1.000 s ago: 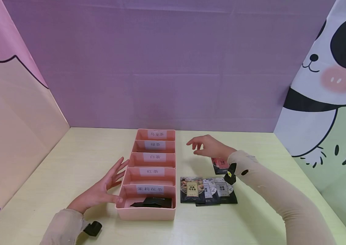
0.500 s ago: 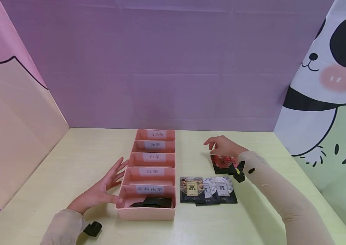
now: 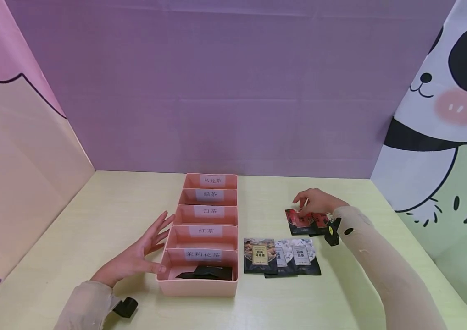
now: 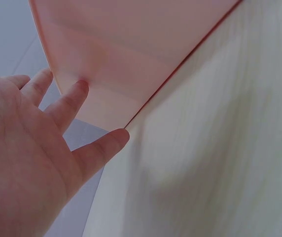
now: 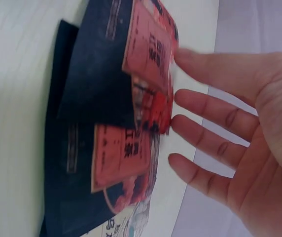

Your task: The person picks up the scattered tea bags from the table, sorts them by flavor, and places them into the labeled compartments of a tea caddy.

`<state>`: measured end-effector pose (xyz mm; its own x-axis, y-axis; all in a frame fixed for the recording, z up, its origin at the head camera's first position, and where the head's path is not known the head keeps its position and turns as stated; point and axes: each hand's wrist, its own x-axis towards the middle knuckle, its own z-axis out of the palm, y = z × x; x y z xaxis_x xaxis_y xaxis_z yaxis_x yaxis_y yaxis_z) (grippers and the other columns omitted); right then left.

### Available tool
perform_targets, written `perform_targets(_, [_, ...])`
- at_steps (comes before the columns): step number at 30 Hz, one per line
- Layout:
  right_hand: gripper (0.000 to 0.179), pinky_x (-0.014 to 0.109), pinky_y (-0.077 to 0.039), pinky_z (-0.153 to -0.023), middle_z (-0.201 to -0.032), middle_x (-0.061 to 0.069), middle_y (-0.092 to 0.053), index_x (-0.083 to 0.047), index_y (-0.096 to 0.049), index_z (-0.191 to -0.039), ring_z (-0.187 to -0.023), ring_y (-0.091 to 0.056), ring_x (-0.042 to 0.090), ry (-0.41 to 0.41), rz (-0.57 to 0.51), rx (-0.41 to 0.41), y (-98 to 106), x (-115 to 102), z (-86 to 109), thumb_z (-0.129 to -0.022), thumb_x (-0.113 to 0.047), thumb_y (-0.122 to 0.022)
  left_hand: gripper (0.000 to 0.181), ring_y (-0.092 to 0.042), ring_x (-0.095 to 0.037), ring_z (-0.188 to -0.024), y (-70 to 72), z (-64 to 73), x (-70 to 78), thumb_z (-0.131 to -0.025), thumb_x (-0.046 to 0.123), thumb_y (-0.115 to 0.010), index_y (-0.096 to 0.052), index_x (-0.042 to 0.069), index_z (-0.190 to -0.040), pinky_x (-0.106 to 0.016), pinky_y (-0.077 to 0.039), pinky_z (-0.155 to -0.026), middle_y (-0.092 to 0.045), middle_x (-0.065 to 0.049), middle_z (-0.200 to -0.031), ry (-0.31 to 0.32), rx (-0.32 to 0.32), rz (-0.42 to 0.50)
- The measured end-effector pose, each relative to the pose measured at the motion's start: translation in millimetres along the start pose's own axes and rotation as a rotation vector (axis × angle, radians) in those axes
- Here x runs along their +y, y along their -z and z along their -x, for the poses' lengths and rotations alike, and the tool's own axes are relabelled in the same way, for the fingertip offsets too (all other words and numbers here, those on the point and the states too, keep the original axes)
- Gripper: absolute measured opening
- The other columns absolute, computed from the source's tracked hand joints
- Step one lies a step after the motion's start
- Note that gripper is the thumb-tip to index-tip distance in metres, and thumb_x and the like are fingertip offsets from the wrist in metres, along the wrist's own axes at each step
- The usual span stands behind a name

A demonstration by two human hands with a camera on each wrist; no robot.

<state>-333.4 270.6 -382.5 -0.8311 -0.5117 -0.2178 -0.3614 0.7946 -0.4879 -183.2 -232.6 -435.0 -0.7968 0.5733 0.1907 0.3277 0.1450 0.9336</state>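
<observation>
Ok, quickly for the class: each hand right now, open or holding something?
Left hand: open, touching the pink box.
Right hand: open, fingers by a red-labelled packet; contact unclear.

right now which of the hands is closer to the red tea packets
Right. The right hand is at the far edge of the red tea packets; the left hand is beside the pink box, on the side away from them.

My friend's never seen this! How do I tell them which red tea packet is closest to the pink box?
Find the long pink box with five compartments, then look right to the person's right hand. Right by that hand, yours is the red-labelled packet nearest the box, lying partly over its red-labelled neighbour.
</observation>
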Motion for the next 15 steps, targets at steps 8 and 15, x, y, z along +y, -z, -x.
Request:
perform_targets(8, [0.051,0.043,-0.053,-0.08,-0.104,0.014,-0.062,0.002,-0.063,-0.124,-0.092,-0.059,0.028,-0.051,-0.045,-0.029,-5.5,7.0,-0.1,-0.077,-0.004,-0.082,0.115,-0.03,0.012,-0.135,0.3,1.4,0.3,-0.083,0.02,-0.08,0.004,0.028,-0.161,-0.077,-0.018,-0.104,-0.001,-0.017,-0.166,0.006,0.002,0.009])
perform_targets(15, [0.047,0.039,-0.054,-0.076,-0.1,0.011,-0.063,0.003,-0.066,-0.121,-0.086,-0.057,0.025,-0.065,-0.015,-0.007,-6.4,3.4,-3.3,-0.076,0.0,-0.081,0.115,-0.03,0.011,-0.136,0.9,0.7,0.2,-0.083,0.018,-0.08,0.004,0.028,-0.161,-0.075,-0.021,-0.104,-0.002,-0.017,-0.166,0.004,0.0,-0.001])
